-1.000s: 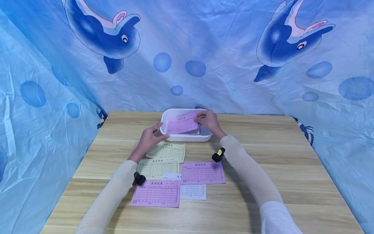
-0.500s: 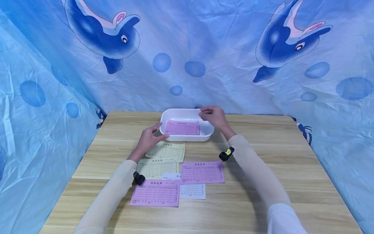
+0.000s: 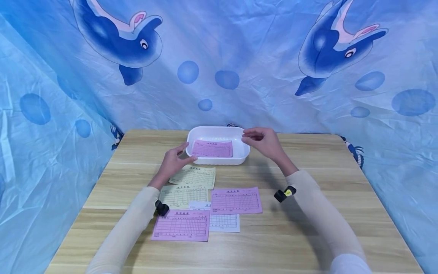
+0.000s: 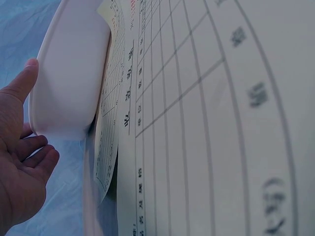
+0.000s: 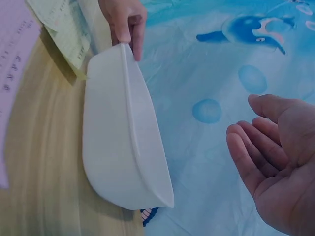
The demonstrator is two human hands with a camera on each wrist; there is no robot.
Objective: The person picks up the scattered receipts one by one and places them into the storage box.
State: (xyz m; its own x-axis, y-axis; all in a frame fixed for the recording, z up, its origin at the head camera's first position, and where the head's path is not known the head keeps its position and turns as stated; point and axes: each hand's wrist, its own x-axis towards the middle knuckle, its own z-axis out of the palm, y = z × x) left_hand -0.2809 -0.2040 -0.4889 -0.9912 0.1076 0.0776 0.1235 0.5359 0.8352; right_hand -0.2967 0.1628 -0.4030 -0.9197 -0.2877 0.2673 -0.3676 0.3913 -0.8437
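A white plastic tray (image 3: 239, 152) stands near the table's back edge, with pink receipt slips (image 3: 212, 148) lying flat inside it. My left hand (image 3: 172, 161) holds the tray's left end; in the right wrist view its thumb and fingers straddle the rim. Beside the tray's right end is my right hand (image 3: 265, 142), raised, fingers loosely bent, nothing between them. The right wrist view shows that hand (image 5: 280, 157) apart from the tray. In front of the tray lie yellowish slips (image 3: 196, 177), a pink slip (image 3: 236, 201), another pink slip (image 3: 181, 226) and partly covered white slips (image 3: 226, 223).
The wood-grain table (image 3: 273, 243) extends to both sides of the slips. A blue cloth backdrop (image 3: 267, 102) with dolphins hangs right behind and beside it. Black wrist cameras (image 3: 284, 194) sit on both sleeves.
My right hand lets go of a pink slip, which now lies flat in the tray. That hand has moved right, past the tray's right end. The left hand stays at the left end.
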